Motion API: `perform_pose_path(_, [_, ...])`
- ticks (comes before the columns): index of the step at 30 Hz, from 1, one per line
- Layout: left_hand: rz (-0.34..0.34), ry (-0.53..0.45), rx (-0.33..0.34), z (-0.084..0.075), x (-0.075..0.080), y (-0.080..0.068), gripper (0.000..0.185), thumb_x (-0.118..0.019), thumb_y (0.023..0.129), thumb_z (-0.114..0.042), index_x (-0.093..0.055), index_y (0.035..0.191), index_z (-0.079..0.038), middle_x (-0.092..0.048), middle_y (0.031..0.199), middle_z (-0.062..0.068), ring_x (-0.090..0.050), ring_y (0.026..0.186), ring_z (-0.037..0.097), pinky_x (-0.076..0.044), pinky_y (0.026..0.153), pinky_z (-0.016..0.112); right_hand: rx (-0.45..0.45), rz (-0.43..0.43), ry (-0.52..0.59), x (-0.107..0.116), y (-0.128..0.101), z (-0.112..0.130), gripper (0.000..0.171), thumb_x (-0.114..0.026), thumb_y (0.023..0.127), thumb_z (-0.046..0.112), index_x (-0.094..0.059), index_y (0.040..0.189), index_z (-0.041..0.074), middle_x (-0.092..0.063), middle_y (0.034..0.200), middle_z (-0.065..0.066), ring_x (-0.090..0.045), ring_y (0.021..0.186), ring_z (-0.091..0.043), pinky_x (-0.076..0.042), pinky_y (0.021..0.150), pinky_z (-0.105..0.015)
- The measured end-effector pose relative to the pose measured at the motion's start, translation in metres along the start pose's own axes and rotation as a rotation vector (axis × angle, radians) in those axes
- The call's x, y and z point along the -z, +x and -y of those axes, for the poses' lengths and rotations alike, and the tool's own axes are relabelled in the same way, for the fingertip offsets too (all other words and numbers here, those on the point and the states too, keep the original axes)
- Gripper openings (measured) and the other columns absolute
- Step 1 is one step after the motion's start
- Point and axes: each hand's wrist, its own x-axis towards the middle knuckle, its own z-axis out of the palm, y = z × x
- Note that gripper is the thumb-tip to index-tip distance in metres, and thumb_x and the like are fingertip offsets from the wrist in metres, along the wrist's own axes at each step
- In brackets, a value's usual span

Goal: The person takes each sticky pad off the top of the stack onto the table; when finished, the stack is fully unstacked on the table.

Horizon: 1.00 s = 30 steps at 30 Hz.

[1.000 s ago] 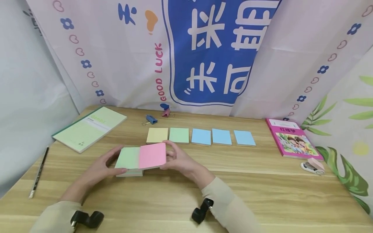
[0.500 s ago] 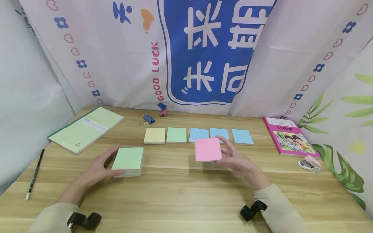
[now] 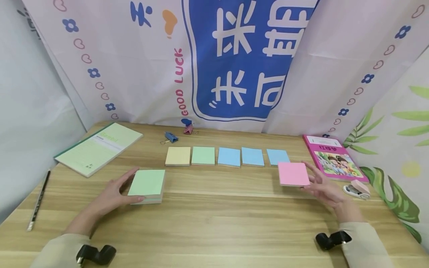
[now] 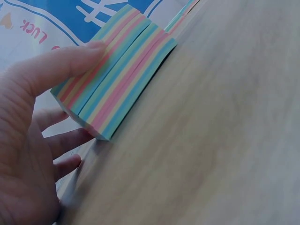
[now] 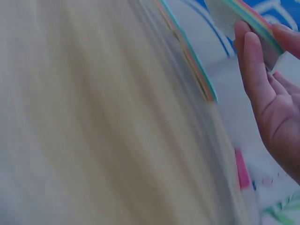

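Note:
My left hand (image 3: 112, 195) grips a thick stack of sticky notes (image 3: 147, 185) with a green top sheet, lying on the wooden table (image 3: 214, 219); the left wrist view shows its striped side (image 4: 115, 89) with my thumb on top and fingers behind. My right hand (image 3: 323, 188) holds a thin pink-topped pad (image 3: 293, 174) by its right edge, just above the table, in front of the right-most blue pad (image 3: 277, 156). The right wrist view is blurred and shows my fingers (image 5: 255, 75) on that pad's edge. A row of small pads runs along the middle: yellow (image 3: 178, 156), green (image 3: 203, 155), then blue (image 3: 229, 157).
A green notebook (image 3: 98, 147) lies at the far left with a pencil (image 3: 38, 203) near the left edge. Two binder clips (image 3: 171, 137) sit by the backdrop. A pink book (image 3: 333, 158) and a small pink tape dispenser (image 3: 358, 189) lie at the right.
My right hand lifted the pink pad off the stack and carried it rightward, from beside the stack to in front of the right-most blue pad. The left hand stayed on the stack.

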Motion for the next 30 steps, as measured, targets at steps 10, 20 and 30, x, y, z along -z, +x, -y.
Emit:
perform_pose_path(10, [0.001,0.015,0.001,-0.002,0.001,-0.001,0.089,-0.069,0.071,-0.03,-0.016,0.138,-0.008,-0.019,0.135,0.026,-0.014,0.121,0.045,0.01,0.091,0.059,-0.088,0.012,0.073,0.044,-0.021,-0.001,0.077,-0.029,0.08,-0.021,-0.016,0.136,0.03,-0.042,0.118,-0.002,-0.047,0.105,-0.024,-0.037,0.089,-0.034])
perform_pose_path(20, [0.008,-0.004,0.005,-0.001,0.001,0.0,0.088,-0.069,0.071,-0.029,-0.016,0.138,-0.009,-0.019,0.135,0.027,-0.014,0.121,0.045,0.009,0.091,0.059,-0.246,-0.179,-0.291,0.037,-0.025,0.012,0.081,-0.045,0.083,-0.007,0.014,0.136,0.012,0.019,0.13,-0.034,-0.049,0.096,-0.014,-0.04,0.086,-0.036])
perform_pose_path(30, [0.009,-0.003,0.012,0.001,0.001,0.001,0.089,-0.069,0.071,-0.029,-0.015,0.138,-0.009,-0.018,0.136,0.027,-0.012,0.121,0.045,0.011,0.092,0.057,-0.258,-0.303,-0.841,0.009,-0.023,0.037,0.077,-0.055,0.084,0.016,-0.001,0.135,-0.005,-0.031,0.123,-0.036,-0.047,0.103,-0.031,-0.039,0.084,-0.044])
